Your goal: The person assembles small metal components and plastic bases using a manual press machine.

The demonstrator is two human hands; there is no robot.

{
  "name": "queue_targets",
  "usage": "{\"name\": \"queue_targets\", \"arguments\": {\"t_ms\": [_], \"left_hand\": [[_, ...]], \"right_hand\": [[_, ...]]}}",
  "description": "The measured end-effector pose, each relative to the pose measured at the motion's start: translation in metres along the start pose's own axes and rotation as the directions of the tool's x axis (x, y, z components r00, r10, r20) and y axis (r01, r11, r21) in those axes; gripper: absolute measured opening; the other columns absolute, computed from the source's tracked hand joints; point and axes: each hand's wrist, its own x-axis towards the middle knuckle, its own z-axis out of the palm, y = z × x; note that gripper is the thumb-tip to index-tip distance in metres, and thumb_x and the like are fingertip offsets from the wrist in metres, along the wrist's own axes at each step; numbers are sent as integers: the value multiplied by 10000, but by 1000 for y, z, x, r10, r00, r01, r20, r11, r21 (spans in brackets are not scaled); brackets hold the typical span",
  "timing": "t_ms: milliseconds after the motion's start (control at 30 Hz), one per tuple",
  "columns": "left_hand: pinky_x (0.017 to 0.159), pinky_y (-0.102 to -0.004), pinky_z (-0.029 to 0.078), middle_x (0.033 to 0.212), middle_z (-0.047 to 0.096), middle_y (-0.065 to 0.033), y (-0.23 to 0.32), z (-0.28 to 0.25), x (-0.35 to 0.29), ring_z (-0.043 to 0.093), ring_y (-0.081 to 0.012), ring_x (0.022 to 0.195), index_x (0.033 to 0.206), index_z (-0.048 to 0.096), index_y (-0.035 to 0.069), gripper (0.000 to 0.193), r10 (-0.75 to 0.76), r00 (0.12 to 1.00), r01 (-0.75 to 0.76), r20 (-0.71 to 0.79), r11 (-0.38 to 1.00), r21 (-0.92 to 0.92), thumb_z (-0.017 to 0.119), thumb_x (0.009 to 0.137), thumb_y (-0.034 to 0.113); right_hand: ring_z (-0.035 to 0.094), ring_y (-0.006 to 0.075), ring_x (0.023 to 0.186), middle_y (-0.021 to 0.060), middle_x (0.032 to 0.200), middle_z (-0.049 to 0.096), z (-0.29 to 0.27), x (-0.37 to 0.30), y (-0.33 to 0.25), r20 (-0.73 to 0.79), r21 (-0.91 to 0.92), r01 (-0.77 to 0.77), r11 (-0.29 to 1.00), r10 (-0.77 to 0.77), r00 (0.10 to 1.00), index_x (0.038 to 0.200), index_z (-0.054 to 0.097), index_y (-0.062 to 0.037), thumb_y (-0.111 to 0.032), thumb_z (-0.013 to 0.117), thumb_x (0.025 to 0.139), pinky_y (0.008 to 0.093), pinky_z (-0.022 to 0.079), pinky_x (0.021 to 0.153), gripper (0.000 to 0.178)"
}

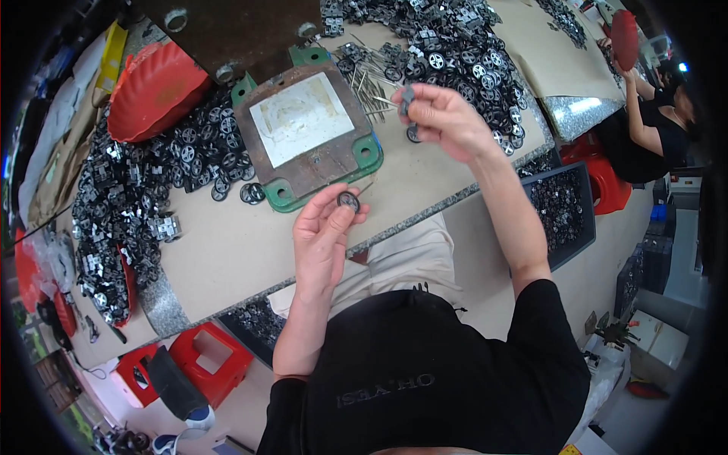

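Note:
My left hand pinches a small black wheel with a thin metal pin sticking out of it, just in front of the green-based press block. Farther off, my right hand holds a small grey plastic part between its fingertips, with another black wheel under it. It hovers beside a bundle of metal pins and a heap of black wheels.
A second heap of black wheels and grey parts covers the table's left side by a red bowl. A dark bin of parts stands at my right. Red stools sit below. Another person works at the far right.

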Motion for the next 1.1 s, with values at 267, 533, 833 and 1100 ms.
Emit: {"name": "queue_targets", "arguments": {"t_ms": [267,533,833,1100], "left_hand": [[754,-267,493,976,614,-85,-2,11,-1,619,-157,823,1102,551,-22,302,94,993,-83,-72,985,150,610,806,-35],[744,-277,498,977,623,-113,-5,9,-3,621,-191,824,1112,553,-25,295,125,989,-104,-85,970,222,600,821,-3],[730,-256,496,921,619,-76,-3,8,-1,622,-150,784,1080,565,-29,297,110,987,-88,-113,979,186,627,790,-40],[725,-268,495,871,634,-91,-3,6,-2,628,-188,787,1096,558,-27,281,118,987,-94,-106,974,206,609,824,18]], "right_hand": [[430,44,520,5,768,557,27,-36,30,23,158,-1,987,-3,1000,1112,572,20,-72,563,874,170,337,451,256],[465,50,569,14,788,568,35,-36,34,36,121,36,992,-41,999,1099,582,15,-64,586,857,179,374,484,255],[553,107,717,73,904,590,34,-35,41,54,22,168,986,-169,984,1055,576,7,-87,575,866,211,448,558,211],[541,146,931,99,1012,573,30,-34,40,110,-37,201,979,-196,975,1017,573,-11,-210,574,880,263,481,696,242]]}}
